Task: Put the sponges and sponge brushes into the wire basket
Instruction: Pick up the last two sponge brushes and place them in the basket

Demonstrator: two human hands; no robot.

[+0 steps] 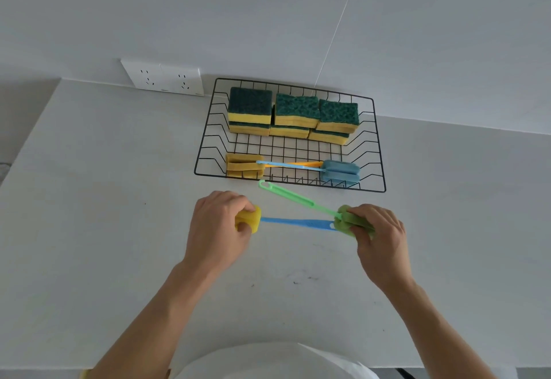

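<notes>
A black wire basket (205, 140) stands at the back of the white counter. Several green-and-yellow sponges (295, 113) are stacked along its far side. Two sponge brushes lie along its near side, one with a yellow head (243, 166) and one with a blue head (341, 171). In front of the basket, my left hand (217, 223) grips the yellow head of a blue-handled sponge brush (298, 223). My right hand (378, 229) grips the green head of a green-handled sponge brush (286, 195), whose handle points toward the basket's front edge. The two handles cross near my right hand.
A white double wall socket (165, 79) sits on the wall left of the basket. The counter's left edge runs diagonally at the far left. A white garment shows at the bottom centre.
</notes>
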